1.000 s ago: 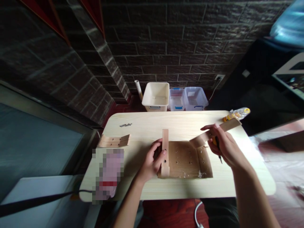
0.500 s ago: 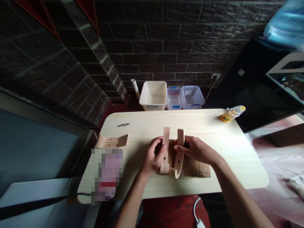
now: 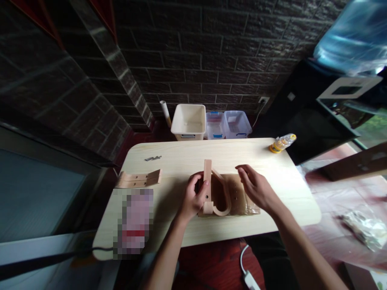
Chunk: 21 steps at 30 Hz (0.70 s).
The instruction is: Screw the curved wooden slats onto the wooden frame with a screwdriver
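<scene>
In the head view, the left hand [image 3: 195,196] is closed around a wooden strip [image 3: 207,177], fingers behind and thumb on its face, near a dark hole. Just beside the strip, a curved wooden piece [image 3: 227,196] lies over the brown cardboard [image 3: 236,195] on the counter [image 3: 178,157]. The right hand [image 3: 254,186] is partly curled above the cardboard's right side, apart from both wooden parts; whether its palm holds anything cannot be told. Toward the counter's left end are bent wooden pieces [image 3: 140,179] with holes and, beyond them, small metal parts [image 3: 153,158]. A yellow-and-clear item [image 3: 282,143] sits near the far right corner.
</scene>
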Motion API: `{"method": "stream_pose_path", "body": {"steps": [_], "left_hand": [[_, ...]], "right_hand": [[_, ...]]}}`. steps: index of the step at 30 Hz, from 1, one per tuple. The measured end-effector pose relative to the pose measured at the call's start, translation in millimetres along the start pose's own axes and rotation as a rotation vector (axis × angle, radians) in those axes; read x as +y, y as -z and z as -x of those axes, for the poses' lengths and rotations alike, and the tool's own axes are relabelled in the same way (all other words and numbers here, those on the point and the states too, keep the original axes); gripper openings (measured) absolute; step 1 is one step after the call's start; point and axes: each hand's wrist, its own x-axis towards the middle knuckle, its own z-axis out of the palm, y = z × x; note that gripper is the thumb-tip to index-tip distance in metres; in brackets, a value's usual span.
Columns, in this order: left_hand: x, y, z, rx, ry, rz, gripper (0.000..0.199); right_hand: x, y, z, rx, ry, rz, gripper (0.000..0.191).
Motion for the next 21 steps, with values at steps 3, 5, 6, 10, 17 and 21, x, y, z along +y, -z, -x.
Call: {"method": "stream_pose_path", "body": {"steps": [3,5,6,10,17,21], "left_hand": [[1.6,-0.6,0.3,-0.005,0.014,0.017,0.040],[2.1,-0.6,0.7,-0.015,0.027,0.027,0.041],[2.2,-0.3,0.9,-0.020,0.031,0.030,0.042],[1.1,1.4,0.7,-0.029,0.031,0.027,0.041],[0.3,2.2,1.1,-0.022,0.016,0.003,0.038],[3.2,4.8,1.6,-0.019,0.001,-0.019,0.035]], "right_hand": [[20.6,27.0,0.4,-0.033,-0.114,-0.137,0.051],[39.3,43.8,0.3,-0.025,-0.169,-0.204,0.047],[49.5,50.5,0.1,-0.017,-0.195,-0.229,0.044],[90.6,59.4,-1.3,0.004,-0.303,-0.251,0.042],[133.7,31.9,-2.5,0.051,-0.414,-0.041,0.041],[136.0,20.2,-4.2,0.123,-0.378,0.096,0.039]]}}
